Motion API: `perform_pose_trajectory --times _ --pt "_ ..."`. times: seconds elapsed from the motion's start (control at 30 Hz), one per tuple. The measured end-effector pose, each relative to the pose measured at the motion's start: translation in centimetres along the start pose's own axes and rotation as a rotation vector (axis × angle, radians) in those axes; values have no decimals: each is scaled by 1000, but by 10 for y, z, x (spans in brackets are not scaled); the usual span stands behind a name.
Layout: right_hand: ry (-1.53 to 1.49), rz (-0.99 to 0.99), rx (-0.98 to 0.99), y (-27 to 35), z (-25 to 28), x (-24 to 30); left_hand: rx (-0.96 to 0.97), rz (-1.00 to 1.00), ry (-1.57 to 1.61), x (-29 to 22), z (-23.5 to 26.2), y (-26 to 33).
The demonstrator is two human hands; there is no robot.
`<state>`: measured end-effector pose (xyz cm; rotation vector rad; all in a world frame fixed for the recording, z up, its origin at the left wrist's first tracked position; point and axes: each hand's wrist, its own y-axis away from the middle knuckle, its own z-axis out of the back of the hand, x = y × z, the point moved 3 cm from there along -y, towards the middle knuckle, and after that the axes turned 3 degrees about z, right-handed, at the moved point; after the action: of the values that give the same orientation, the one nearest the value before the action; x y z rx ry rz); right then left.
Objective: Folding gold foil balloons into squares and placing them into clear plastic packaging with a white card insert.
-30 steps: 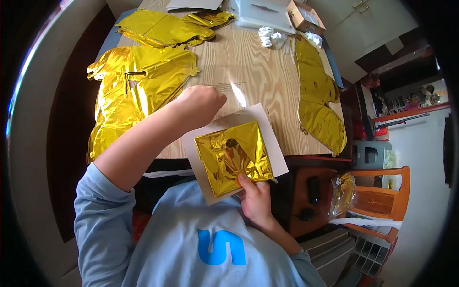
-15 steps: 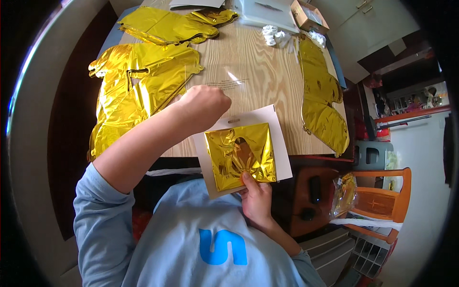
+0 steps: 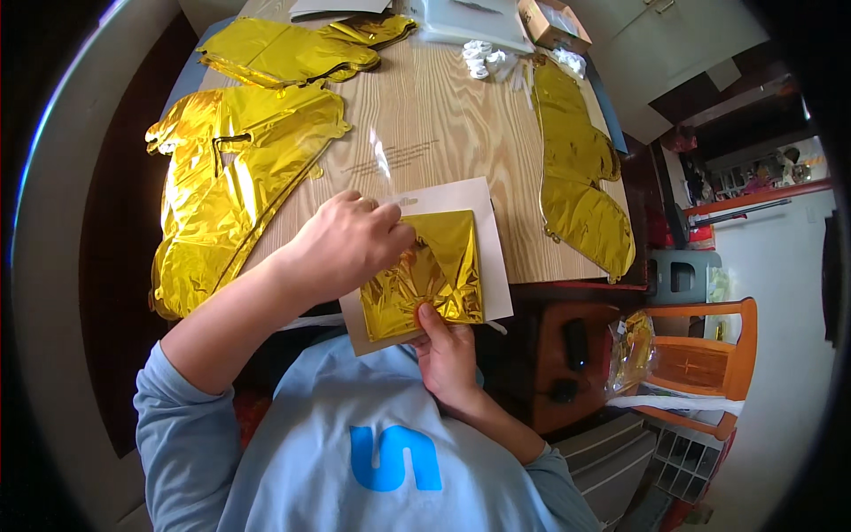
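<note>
My right hand (image 3: 448, 363) grips a folded gold foil balloon (image 3: 439, 266) laid on a pale card (image 3: 486, 239), thumb on the foil and fingers behind the card. The card has a slot near its upper edge. My left hand (image 3: 355, 239) is closed over the card's upper left corner, its fingertips largely hidden. From its fingers a clear plastic bag (image 3: 390, 158) with small print seems to stretch away over the table; its edges are hard to make out.
Flat gold foil balloons lie on the wooden table (image 3: 443, 106): two at left (image 3: 253, 151) (image 3: 284, 53), one at right (image 3: 567, 151). Farther back are crumpled white pieces (image 3: 479, 58), clear plastic sheets (image 3: 470, 22) and a cardboard box (image 3: 554, 25). A wooden chair (image 3: 696, 363) stands at right.
My left hand has come down toward me, from beyond the card to over its corner. The bag's print has tilted slightly. My right hand still holds the card and foil; the whole view has shifted a little.
</note>
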<state>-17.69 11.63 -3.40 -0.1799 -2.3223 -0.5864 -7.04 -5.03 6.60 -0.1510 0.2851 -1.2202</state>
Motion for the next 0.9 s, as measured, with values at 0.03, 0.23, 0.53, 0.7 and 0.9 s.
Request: perform_pose_trajectory --times 0.03,0.23,0.53,0.7,0.9 --pt "1 -3 20 -1 -1 0 -13 -16 -18 -4 3 4" --pt "-20 35 101 0 -6 2 -243 -10 96 10 22 21" --pt "-34 -1 100 -6 -11 7 -247 -30 189 8 19 23" --pt "-39 33 168 -4 -8 5 -425 134 144 5 22 38" --pt "-8 64 190 -3 -12 5 -944 401 509 11 17 62"
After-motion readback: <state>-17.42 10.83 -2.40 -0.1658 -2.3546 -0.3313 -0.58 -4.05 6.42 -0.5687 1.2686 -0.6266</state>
